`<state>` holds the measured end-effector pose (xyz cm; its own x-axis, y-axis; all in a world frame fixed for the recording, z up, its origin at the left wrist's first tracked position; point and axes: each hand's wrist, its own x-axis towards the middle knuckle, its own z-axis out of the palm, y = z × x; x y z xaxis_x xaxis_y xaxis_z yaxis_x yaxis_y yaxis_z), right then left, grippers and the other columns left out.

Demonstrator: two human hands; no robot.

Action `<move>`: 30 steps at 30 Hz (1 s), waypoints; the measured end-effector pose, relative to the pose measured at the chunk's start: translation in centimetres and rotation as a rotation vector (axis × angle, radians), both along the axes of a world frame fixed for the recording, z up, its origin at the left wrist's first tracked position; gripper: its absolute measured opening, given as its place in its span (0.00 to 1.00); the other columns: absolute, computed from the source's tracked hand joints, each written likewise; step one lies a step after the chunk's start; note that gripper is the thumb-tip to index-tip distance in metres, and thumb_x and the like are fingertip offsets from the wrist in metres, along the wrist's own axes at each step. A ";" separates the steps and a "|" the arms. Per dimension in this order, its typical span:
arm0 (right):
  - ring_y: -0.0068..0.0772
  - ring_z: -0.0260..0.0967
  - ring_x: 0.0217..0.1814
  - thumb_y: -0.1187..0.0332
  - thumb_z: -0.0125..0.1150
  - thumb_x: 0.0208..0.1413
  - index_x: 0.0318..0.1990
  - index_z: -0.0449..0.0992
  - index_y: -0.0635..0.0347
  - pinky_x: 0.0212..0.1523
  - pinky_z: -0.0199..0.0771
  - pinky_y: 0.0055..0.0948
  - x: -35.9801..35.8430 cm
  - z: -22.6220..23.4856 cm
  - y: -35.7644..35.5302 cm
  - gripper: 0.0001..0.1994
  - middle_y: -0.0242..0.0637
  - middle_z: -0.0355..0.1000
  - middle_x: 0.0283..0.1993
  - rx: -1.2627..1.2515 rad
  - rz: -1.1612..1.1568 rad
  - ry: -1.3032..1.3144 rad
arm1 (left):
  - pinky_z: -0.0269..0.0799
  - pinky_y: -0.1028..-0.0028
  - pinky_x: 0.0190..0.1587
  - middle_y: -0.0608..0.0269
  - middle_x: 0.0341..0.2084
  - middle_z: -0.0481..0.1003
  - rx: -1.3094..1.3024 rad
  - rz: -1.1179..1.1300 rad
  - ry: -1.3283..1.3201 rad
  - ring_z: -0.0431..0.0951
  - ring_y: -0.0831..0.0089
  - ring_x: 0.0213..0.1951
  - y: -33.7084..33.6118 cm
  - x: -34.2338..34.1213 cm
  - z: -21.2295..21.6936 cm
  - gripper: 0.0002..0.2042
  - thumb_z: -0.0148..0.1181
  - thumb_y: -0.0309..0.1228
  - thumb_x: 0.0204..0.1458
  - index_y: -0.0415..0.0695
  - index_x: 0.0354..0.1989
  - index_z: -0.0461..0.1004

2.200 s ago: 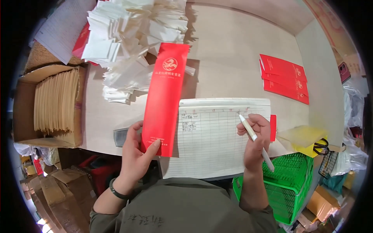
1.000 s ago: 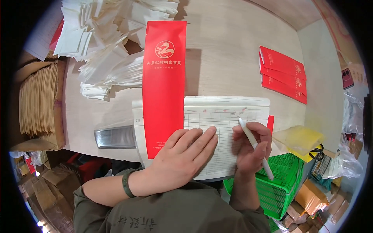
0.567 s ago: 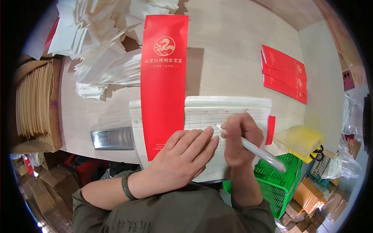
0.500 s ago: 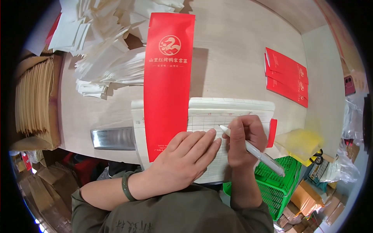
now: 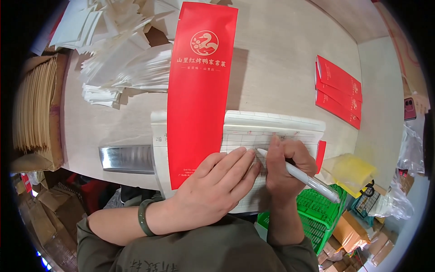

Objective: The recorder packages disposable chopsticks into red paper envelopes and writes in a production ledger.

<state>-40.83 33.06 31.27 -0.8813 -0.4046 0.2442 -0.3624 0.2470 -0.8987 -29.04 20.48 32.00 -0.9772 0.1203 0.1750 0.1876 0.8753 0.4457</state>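
Note:
My left hand [image 5: 213, 186] lies flat, its fingers stretched over the open ledger [image 5: 276, 117] and touching the lower end of a long red paper sleeve [image 5: 201, 99]. The sleeve, printed with a pale bird emblem, lies lengthwise across the ledger and hides part of its left page. A white pen [image 5: 312, 182] is gripped in my right hand [image 5: 290, 170]. Its tip is at the ruled page, just right of my left fingertips. Handwritten marks show along the upper rows, some of them behind my right hand.
White paper sleeves [image 5: 131, 68] are heaped at the back left, beside a box of brown envelopes [image 5: 38, 109]. A shiny metal box [image 5: 126, 159] touches the ledger's left side. Red sleeves [image 5: 340, 93] lie at the right. Below the table edge stands a green crate [image 5: 319, 217].
My right hand and the pen have shifted slightly to the right over the page. The whole view has moved a little. My left hand stays flat in place.

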 end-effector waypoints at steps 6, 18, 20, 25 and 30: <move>0.12 0.51 0.21 0.81 0.61 0.56 0.19 0.63 0.59 0.22 0.52 0.19 0.0 0.1 0.1 0.17 0.24 0.62 0.18 0.009 0.011 0.002 | 0.63 0.62 0.59 0.51 0.59 0.69 0.009 -0.013 -0.012 0.69 0.59 0.61 -0.1 0.0 0.1 0.25 0.62 0.34 0.47 0.42 0.56 0.73; 0.11 0.51 0.21 0.81 0.61 0.56 0.19 0.64 0.59 0.21 0.50 0.19 0.0 -0.1 0.0 0.16 0.22 0.61 0.17 -0.001 0.020 0.022 | 0.62 0.61 0.59 0.50 0.58 0.69 0.003 -0.023 -0.010 0.68 0.58 0.61 -0.1 0.0 0.1 0.25 0.62 0.35 0.47 0.42 0.56 0.73; 0.11 0.50 0.20 0.81 0.61 0.56 0.19 0.63 0.59 0.21 0.50 0.19 0.0 0.0 -0.2 0.17 0.23 0.60 0.17 0.023 0.011 0.039 | 0.62 0.61 0.59 0.51 0.58 0.69 0.005 -0.028 -0.009 0.68 0.58 0.61 -0.1 0.0 0.1 0.24 0.62 0.35 0.47 0.43 0.55 0.73; 0.12 0.51 0.20 0.82 0.62 0.55 0.18 0.63 0.59 0.20 0.50 0.20 -0.1 -0.1 -0.2 0.17 0.24 0.60 0.17 0.062 0.020 0.075 | 0.63 0.60 0.59 0.51 0.58 0.68 0.004 -0.030 -0.031 0.68 0.57 0.61 -0.2 0.0 0.2 0.25 0.62 0.36 0.47 0.43 0.56 0.73; 0.12 0.51 0.20 0.81 0.61 0.56 0.18 0.63 0.59 0.20 0.51 0.20 -0.2 -0.2 -0.1 0.17 0.24 0.61 0.17 0.057 0.008 0.046 | 0.63 0.60 0.59 0.51 0.58 0.68 0.008 -0.032 -0.031 0.68 0.57 0.61 -0.3 -0.2 0.2 0.25 0.62 0.36 0.46 0.43 0.56 0.73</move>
<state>-41.04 33.00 31.09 -0.8663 -0.4262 0.2607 -0.4051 0.2938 -0.8658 -29.26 20.21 32.21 -0.9777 0.1505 0.1463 0.2018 0.8654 0.4587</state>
